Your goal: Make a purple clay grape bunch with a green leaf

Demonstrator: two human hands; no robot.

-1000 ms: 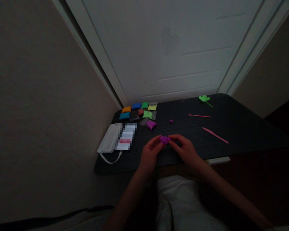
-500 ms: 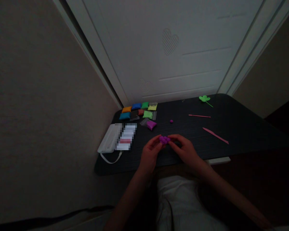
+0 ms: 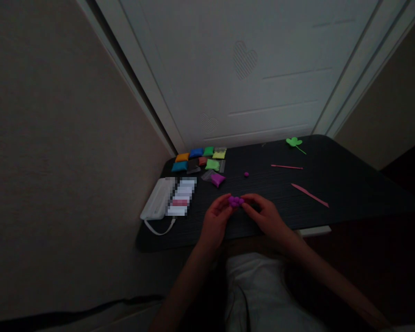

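Observation:
Between my two hands is a cluster of small purple clay balls, held above the near part of the dark table. My left hand pinches its left side with thumb and fingers. On the other side, the fingertips of my right hand close on its right edge. A single purple clay ball lies on the table beyond the hands. To its left rests a bag of purple clay with a clear plastic flap.
Several bags of coloured clay lie at the back left. A white power bank with a cable touches a blurred-out phone. Rightward are a thin pink stick, a pink clay knife and a green clay clover.
The purple cluster has turned very slightly between my fingers. Both hands keep almost the same place and grip.

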